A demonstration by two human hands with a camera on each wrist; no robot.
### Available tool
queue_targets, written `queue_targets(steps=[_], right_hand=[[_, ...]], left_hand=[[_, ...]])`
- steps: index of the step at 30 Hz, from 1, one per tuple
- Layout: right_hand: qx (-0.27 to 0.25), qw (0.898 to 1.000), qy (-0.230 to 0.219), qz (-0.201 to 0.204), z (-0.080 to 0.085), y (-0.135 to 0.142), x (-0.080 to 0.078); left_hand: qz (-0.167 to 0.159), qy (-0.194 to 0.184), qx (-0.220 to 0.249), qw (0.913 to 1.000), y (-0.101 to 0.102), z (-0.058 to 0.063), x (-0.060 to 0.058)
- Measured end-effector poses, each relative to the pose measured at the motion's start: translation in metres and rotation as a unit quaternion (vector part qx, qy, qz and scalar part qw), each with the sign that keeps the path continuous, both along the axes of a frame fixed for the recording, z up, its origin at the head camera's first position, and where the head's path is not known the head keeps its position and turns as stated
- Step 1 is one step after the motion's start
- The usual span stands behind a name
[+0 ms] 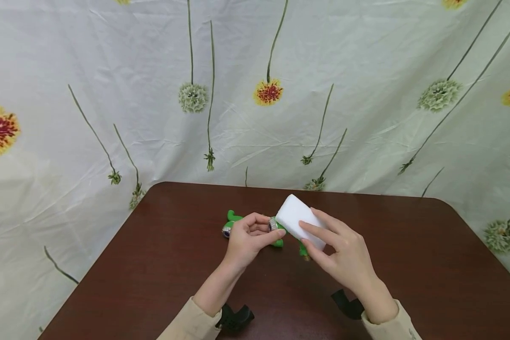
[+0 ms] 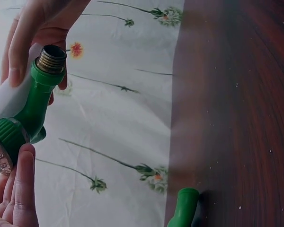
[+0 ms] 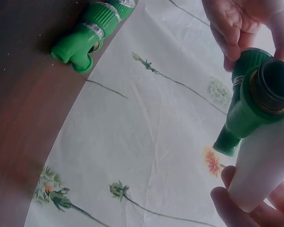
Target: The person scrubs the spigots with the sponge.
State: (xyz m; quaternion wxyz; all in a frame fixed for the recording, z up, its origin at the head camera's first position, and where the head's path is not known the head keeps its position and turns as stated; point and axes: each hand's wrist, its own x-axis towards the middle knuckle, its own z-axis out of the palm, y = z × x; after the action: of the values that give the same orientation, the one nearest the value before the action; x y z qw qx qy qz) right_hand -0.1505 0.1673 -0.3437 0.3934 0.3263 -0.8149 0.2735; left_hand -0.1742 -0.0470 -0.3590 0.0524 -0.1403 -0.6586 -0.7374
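Note:
My left hand (image 1: pixel 244 241) grips the ribbed green knob of a green valve (image 2: pixel 37 106), which has a silver-rimmed cap and a threaded metal end. In the right wrist view the valve's dark threaded opening (image 3: pixel 277 81) faces the camera. My right hand (image 1: pixel 344 248) holds a smooth white sponge-like block (image 1: pixel 295 215) between thumb and fingers, tilted against the valve's body. In the head view the block hides part of the valve. Behind my left hand a second green valve (image 3: pixel 80 47) lies on the table.
The dark red-brown table (image 1: pixel 174 264) has rounded far corners. A pale flower-printed cloth (image 1: pixel 153 94) hangs right behind its far edge. Black straps (image 1: pixel 238 318) show at both wrists beside the beige sleeves (image 1: pixel 195 321).

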Motion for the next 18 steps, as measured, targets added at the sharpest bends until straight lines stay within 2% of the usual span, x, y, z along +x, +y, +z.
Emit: queue_targets(steps=[7,14,18], right_hand=[[-0.014,0.999,-0.004,-0.03,0.0,0.003,-0.002],[-0.003,1.0,-0.024,-0.01,0.0,0.006,-0.003],[0.012,1.0,-0.024,0.005,0.002,0.006,-0.003]], left_hand=[[0.014,0.02,0.0,0.9997,0.003,-0.001,0.001],[0.075,0.034,0.028,0.9962,-0.005,0.0,-0.004],[0.09,0.037,0.035,0.9946,-0.009,0.002,-0.007]])
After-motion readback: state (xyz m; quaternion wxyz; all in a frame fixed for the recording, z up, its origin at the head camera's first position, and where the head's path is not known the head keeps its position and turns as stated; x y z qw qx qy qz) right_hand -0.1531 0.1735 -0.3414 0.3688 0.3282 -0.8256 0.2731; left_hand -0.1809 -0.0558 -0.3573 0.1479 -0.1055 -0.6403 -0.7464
